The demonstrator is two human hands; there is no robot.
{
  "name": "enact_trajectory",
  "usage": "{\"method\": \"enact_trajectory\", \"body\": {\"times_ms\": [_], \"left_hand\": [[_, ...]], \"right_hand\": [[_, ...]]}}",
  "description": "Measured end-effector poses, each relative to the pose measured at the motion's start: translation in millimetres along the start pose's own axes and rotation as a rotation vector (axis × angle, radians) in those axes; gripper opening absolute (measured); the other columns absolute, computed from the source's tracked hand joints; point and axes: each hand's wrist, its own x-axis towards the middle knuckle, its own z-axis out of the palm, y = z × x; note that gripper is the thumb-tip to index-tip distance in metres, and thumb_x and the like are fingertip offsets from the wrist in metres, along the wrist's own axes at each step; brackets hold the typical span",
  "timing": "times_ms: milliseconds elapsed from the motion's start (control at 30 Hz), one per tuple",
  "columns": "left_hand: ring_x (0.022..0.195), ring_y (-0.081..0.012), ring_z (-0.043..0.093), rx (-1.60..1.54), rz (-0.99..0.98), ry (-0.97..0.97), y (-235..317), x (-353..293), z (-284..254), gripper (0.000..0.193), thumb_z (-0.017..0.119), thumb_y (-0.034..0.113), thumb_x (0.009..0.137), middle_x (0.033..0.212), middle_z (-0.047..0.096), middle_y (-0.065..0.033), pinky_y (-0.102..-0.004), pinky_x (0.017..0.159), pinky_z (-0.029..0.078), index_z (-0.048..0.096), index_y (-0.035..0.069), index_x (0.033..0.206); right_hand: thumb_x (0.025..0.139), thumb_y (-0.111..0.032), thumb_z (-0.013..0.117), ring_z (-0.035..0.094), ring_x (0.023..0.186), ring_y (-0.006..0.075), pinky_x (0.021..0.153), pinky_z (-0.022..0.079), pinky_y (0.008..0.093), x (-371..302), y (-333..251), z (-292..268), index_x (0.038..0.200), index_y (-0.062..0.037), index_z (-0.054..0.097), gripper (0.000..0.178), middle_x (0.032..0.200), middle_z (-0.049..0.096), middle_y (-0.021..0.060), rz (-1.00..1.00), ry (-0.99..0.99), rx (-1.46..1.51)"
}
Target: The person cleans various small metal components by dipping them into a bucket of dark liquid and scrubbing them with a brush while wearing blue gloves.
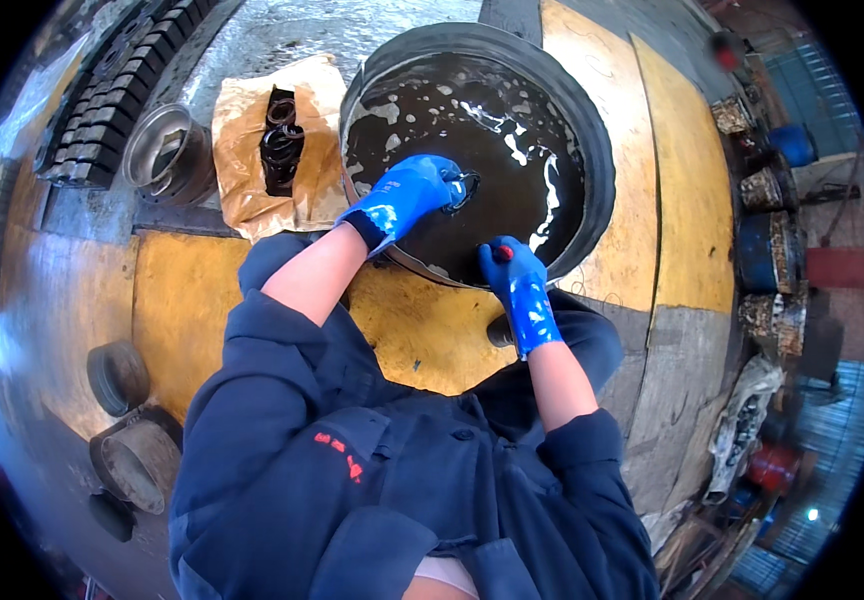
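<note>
A wide, round metal tub (600, 165) stands in front of me, holding dark liquid with patches of pale foam. Over its left half my left hand (404, 198), in a blue rubber glove, is closed on a small dark ring (467, 190). My right hand (518, 285), gloved the same way, is at the tub's near rim, its fingers wrapped round a red-handled tool (503, 254). The working end of that tool is hidden. Left of the tub, brown paper (237, 140) lies spread out with several dark, shiny rings (282, 145) on it.
A metal pot (165, 160) stands left of the paper, beside a row of black ridged blocks (102, 130). Round tins (139, 462) sit at lower left. Yellow boards (692, 180) cover part of the floor. Stained buckets (764, 255) line the right side.
</note>
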Motion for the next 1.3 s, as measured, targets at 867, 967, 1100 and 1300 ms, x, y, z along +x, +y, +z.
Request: {"method": "enact_trajectory", "body": {"times_ms": [867, 967, 1100, 1300], "left_hand": [[0.084, -0.0272, 0.075, 0.234, -0.23, 0.671, -156, -17, -224, 0.033, 0.077, 0.031, 0.099, 0.094, 0.081, -0.017, -0.0411, 0.082, 0.057, 0.082, 0.002, 0.114], [0.071, -0.0198, 0.068, 0.107, -0.366, 0.627, -177, -6, -222, 0.023, 0.078, 0.025, 0.096, 0.082, 0.076, -0.011, -0.0395, 0.07, 0.054, 0.081, 0.003, 0.101], [0.063, -0.0209, 0.062, -0.135, -0.37, 0.655, -205, 13, -218, 0.017, 0.079, 0.021, 0.095, 0.078, 0.069, -0.0052, -0.0375, 0.059, 0.05, 0.079, 0.005, 0.1], [0.058, -0.0171, 0.056, -0.435, -0.524, 0.614, -251, 12, -237, 0.016, 0.079, 0.017, 0.097, 0.08, 0.066, -0.004, -0.0345, 0.054, 0.046, 0.075, 0.008, 0.111]], "right_hand": [[0.104, -0.041, 0.074, 0.078, 0.092, 0.0447, 0.084, 0.063, 0.0551, -1, -6, 6, 0.098, -0.014, 0.075, 0.028, 0.095, 0.08, 0.0196, -0.059, 0.097, 0.004], [0.103, -0.039, 0.075, 0.077, 0.089, 0.0432, 0.082, 0.062, 0.055, -1, 0, 7, 0.098, -0.0137, 0.075, 0.026, 0.091, 0.079, 0.0185, -0.039, 0.093, 0.016], [0.101, -0.034, 0.077, 0.077, 0.086, 0.0414, 0.079, 0.062, 0.0533, -6, -1, 4, 0.097, -0.0138, 0.075, 0.021, 0.088, 0.079, 0.0168, -0.09, 0.161, -0.026], [0.099, -0.032, 0.078, 0.077, 0.085, 0.0418, 0.078, 0.061, 0.0534, -8, -6, 4, 0.095, -0.0132, 0.073, 0.02, 0.087, 0.078, 0.0173, -0.113, 0.188, 0.027]]}}
